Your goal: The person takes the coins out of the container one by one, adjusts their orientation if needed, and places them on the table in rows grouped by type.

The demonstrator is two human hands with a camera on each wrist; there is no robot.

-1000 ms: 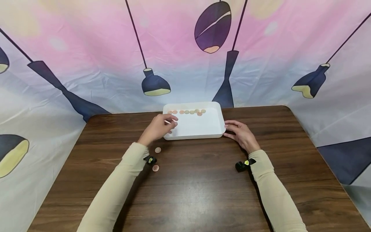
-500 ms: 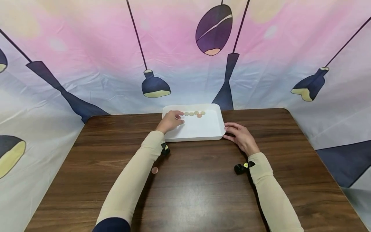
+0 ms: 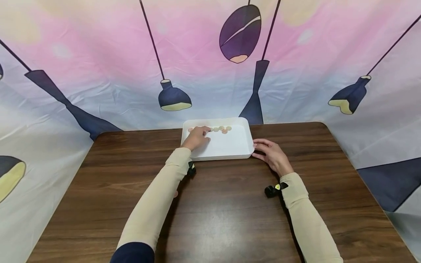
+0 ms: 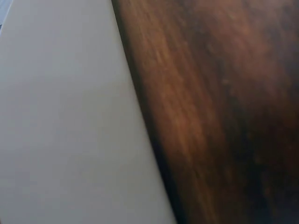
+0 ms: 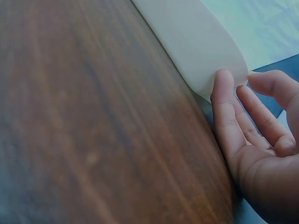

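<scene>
A shallow white tray (image 3: 230, 148) stands at the far edge of the table, with a row of small round coins (image 3: 216, 129) along its back. My left hand (image 3: 196, 138) is over the tray's left half, its index finger reaching to the row and the thumb apart from it. Some coins lie hidden behind this hand. At the tray's front right corner, my right hand (image 3: 272, 155) holds the wall; in the right wrist view its thumb lies on the front face and fingertips meet the corner. The left wrist view shows only the tray's outer wall (image 4: 70, 107) and wood.
One copper-coloured coin (image 3: 175, 194) on the brown wooden table (image 3: 230, 212) peeks out beside the left sleeve (image 3: 154, 204). Behind the table hangs a fabric backdrop (image 3: 204, 54) printed with lamps, right beyond the tray.
My left hand has moved right and forward from the tray's left edge to the coin row. Its forearm now covers where another coin lay on the table. My right hand has stayed put.
</scene>
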